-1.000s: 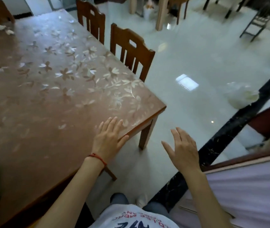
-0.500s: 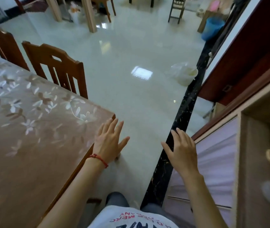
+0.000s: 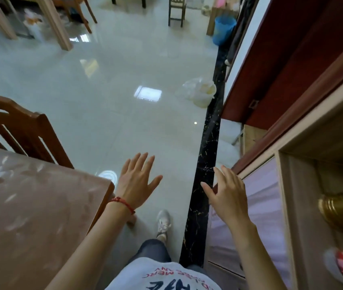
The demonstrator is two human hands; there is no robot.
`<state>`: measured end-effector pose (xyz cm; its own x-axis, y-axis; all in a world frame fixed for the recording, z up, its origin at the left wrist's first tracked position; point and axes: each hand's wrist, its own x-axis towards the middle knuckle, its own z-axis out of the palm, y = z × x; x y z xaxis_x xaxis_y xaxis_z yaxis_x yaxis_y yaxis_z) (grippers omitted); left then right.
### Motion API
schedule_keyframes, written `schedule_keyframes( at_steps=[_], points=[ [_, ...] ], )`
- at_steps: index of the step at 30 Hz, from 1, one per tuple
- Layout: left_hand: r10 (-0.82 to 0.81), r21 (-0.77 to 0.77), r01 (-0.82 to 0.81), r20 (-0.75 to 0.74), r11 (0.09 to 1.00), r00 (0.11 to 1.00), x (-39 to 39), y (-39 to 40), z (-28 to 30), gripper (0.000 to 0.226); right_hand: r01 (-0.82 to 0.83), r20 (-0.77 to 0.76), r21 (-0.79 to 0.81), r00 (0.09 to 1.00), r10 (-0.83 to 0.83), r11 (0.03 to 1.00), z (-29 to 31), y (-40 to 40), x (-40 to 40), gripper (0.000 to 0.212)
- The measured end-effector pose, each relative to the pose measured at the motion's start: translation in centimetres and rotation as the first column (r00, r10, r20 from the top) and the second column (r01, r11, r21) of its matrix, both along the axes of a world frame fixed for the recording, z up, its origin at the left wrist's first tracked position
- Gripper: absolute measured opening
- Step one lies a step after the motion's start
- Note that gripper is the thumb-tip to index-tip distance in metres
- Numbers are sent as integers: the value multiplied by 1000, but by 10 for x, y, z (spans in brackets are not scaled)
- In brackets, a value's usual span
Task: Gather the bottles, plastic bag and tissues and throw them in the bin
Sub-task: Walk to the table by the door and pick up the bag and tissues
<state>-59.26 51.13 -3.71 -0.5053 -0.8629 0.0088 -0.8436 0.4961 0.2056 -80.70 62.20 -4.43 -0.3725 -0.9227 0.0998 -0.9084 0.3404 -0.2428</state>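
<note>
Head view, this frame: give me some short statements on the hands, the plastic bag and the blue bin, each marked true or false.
1. Both hands hold nothing. True: the left hand and the right hand are open with fingers spread.
2. The plastic bag lies on the table. False: it lies on the floor beside the black strip.
3. The blue bin stands farther off than the bag. True.
4. The left hand rests flat on the table. False: it is past the table's corner, over the floor.
5. A red string is on the right wrist. False: it is on the left wrist.
</note>
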Motion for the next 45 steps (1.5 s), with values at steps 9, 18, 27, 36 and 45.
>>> schedule_keyframes(
  at_steps=[9,18,27,36,45],
  points=[
    [-16,63,15,27,998,999,-39,-126,-12,76,-5,32,84,999,2,996,-11,-125,-47,68],
    [30,31,-30,4,999,1000,-78,-232,-18,61,-54,33,92,998,51,994,-14,-240,-93,62],
    [168,61,-169,22,984,985,-139,-335,-31,67,-191,40,96,981,188,977,-28,-377,-163,68],
    [340,62,-339,-2,939,940,-180,-423,-23,65,-391,-52,87,917,396,916,-17,-507,-216,58],
    [451,62,-448,-41,892,892,-170,-521,-36,59,-516,-56,44,854,518,856,-24,-635,-209,54]
  ],
)
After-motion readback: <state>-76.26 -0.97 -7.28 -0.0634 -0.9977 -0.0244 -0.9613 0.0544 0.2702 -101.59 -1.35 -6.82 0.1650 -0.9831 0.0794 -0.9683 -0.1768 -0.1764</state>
